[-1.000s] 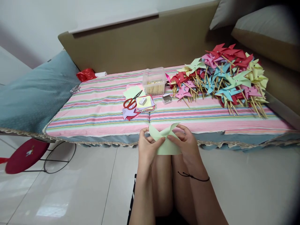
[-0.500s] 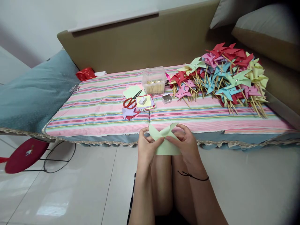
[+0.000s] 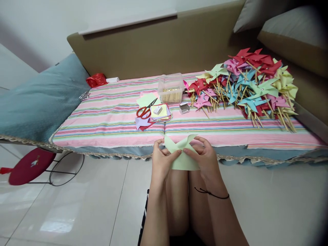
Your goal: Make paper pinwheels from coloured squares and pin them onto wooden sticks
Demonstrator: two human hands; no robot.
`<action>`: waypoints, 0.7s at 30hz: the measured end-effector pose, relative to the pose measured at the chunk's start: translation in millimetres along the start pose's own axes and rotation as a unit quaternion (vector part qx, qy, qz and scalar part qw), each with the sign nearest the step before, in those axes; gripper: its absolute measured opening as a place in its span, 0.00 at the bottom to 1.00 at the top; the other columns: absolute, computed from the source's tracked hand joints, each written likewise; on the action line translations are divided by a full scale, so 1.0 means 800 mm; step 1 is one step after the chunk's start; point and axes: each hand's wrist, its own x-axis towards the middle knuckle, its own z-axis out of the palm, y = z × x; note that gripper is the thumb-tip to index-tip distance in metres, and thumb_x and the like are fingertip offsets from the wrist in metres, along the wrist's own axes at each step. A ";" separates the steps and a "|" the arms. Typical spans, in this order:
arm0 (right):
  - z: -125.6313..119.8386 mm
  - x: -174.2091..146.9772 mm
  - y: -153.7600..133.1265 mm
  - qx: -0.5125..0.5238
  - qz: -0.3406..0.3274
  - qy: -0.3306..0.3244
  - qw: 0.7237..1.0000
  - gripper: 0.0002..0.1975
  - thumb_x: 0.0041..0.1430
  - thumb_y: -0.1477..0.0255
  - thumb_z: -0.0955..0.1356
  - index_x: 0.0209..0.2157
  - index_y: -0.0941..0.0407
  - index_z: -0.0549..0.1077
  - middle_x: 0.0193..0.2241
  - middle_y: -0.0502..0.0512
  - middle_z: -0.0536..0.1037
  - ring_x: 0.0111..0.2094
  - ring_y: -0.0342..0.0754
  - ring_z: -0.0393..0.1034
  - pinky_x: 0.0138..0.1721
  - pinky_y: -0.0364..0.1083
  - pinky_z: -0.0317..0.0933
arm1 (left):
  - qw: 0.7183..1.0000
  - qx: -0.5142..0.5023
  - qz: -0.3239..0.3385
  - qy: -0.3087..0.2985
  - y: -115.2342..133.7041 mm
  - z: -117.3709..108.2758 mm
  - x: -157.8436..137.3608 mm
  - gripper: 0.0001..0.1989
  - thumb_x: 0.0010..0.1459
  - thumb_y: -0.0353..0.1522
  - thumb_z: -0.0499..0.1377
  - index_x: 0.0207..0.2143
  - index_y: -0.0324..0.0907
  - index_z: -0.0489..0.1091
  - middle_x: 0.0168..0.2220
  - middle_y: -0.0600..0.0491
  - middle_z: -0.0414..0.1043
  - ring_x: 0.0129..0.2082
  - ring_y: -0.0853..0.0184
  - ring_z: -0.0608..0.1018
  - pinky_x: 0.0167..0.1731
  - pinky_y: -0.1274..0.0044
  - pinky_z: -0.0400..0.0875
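Note:
Above my lap, a light green paper sheet (image 3: 185, 161) is held between both hands, its upper part split and curled into flaps. My left hand (image 3: 164, 159) is closed on its left side, the thumb pressing near the middle. On the other side my right hand (image 3: 203, 155) grips it too, thumb close to the left thumb. What the fingers do behind the paper is hidden. Beyond the hands, red-handled scissors (image 3: 144, 112) lie beside a stack of coloured paper squares (image 3: 161, 114), on which rests a small box (image 3: 157, 110). Cut purple paper (image 3: 142, 123) lies in front of the scissors.
A clear plastic tub (image 3: 170, 82) holds thin sticks. Right of it stands a small open box (image 3: 184, 108). Many finished paper pinwheels (image 3: 252, 99) are heaped on the striped sofa cover (image 3: 107, 119). A red plastic bag (image 3: 96, 80) lies far left; a dark red stool (image 3: 30, 167) stands on the floor.
The view has shifted slightly, so the sofa and its things appear a little further right. Both hands keep their hold on the green paper, with hardly any movement.

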 end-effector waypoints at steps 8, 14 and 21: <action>0.004 0.000 -0.004 0.027 -0.007 0.012 1.000 0.34 0.37 0.62 0.78 0.47 0.51 0.66 0.24 0.48 0.80 0.25 0.50 0.74 0.26 0.46 0.66 | 1.000 0.003 -0.015 0.008 0.000 -0.001 0.001 0.38 0.34 0.35 0.73 0.47 0.43 0.58 0.25 0.54 0.77 0.22 0.67 0.77 0.25 0.79 0.69; 0.009 0.000 -0.007 0.081 0.027 0.043 0.995 0.36 0.35 0.64 0.79 0.46 0.52 0.65 0.23 0.47 0.79 0.23 0.48 0.72 0.27 0.46 0.67 | 1.000 -0.003 0.002 -0.019 0.000 -0.003 0.003 0.35 0.38 0.35 0.72 0.46 0.43 0.58 0.25 0.55 0.77 0.23 0.68 0.77 0.27 0.79 0.69; 0.007 0.003 0.001 0.012 0.005 0.029 0.999 0.36 0.37 0.61 0.78 0.48 0.52 0.65 0.26 0.50 0.81 0.26 0.51 0.75 0.28 0.49 0.68 | 1.000 -0.012 0.005 -0.015 -0.003 0.001 0.005 0.33 0.38 0.32 0.71 0.44 0.44 0.57 0.29 0.52 0.79 0.24 0.67 0.78 0.27 0.78 0.71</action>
